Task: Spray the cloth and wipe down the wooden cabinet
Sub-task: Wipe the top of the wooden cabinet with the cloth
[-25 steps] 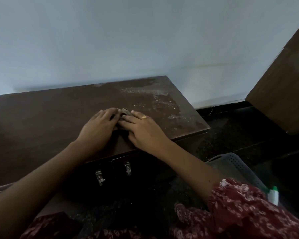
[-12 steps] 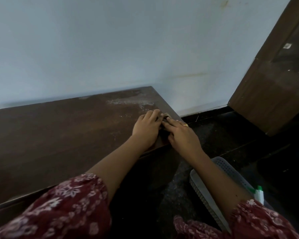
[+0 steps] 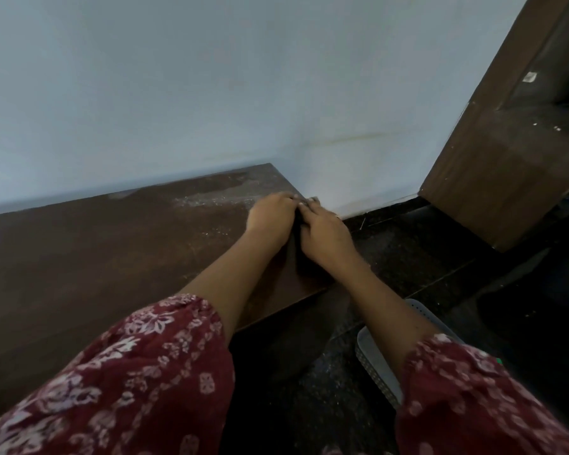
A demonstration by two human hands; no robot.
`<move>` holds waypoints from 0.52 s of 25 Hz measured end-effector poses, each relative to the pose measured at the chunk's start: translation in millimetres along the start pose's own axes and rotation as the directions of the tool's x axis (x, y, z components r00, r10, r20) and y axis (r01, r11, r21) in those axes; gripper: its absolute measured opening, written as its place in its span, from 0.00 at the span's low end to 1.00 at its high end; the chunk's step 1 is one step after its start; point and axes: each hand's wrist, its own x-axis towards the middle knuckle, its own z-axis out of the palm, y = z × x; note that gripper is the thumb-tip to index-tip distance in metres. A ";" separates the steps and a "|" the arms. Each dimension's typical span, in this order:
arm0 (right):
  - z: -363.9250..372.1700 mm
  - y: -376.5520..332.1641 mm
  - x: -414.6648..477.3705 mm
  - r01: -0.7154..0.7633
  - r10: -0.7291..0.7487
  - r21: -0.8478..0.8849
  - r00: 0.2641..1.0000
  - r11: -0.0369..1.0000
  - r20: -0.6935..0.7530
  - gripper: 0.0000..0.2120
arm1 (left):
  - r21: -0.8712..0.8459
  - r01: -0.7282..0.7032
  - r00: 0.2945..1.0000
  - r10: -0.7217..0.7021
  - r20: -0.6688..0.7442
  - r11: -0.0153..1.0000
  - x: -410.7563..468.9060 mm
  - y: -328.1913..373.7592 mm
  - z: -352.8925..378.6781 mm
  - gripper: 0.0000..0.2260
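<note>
1. Wooden cabinet (image 3: 96, 257) filling the left and centre of the frame, dark brown top seen from above; far edge against a pale wall (image 3: 211, 87); right end near frame centre-right.
2. Pale dusty streaks (image 3: 211, 200) on the cabinet top toward the far right corner, just left of the hands.
3. Left hand (image 3: 270, 218) palm down at the far right corner of the cabinet top, fingers stretched forward and pressing flat; no closed grip, fingers extended on what lies beneath.
4. Right hand (image 3: 326, 234) just beside it at the cabinet's right edge, fingers also extended forward, tips meeting those of the left hand; a ring on one finger; grip likewise flat, not curled.
5. Cloth (image 3: 311, 201) almost wholly hidden under the two sets of fingertips; only a small dark scrap showing at the corner beyond them; cannot tell its full shape or colour.
6. Both forearms bare, reaching up from the lower frame; red floral sleeves (image 3: 128, 382) at lower left and lower right.
7. Grey perforated basket (image 3: 375, 366) on the dark speckled floor (image 3: 408, 257) at lower right, partly covered by the right arm and sleeve.
8. Brown wooden door (image 3: 506, 152) at the upper right of the frame, standing on the floor beside the wall.
9. Spray bottle not clearly distinguishable; only a tiny green speck near the right sleeve.
</note>
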 end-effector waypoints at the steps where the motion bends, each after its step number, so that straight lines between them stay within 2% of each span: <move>1: 4.4 -9.1 7.4 0.024 -0.024 0.008 1.000 1.000 0.018 0.25 | -0.001 0.027 1.000 -0.027 -0.002 1.000 0.5 -9.5 -2.4 0.19; 4: 17.9 -39.3 17.2 0.108 -0.110 0.037 0.993 0.993 0.051 0.25 | 0.050 0.065 0.998 -0.066 0.017 0.997 -6.8 -44.5 -10.2 0.20; 8: 17.5 -41.1 -3.8 0.200 -0.199 -0.004 0.979 0.980 0.049 0.26 | 0.017 -0.028 0.984 0.024 0.177 0.999 -29.2 -61.1 -18.4 0.24; 11: 6.1 -19.9 -28.6 0.167 -0.166 -0.054 0.986 0.985 0.014 0.25 | -0.053 -0.068 0.973 0.078 0.216 0.996 -36.8 -33.2 -13.8 0.23; 13: -3.4 -2.7 -41.2 0.094 -0.095 -0.053 0.995 0.994 -0.010 0.25 | -0.078 -0.088 0.967 0.104 0.233 0.993 -33.9 -6.3 -6.1 0.23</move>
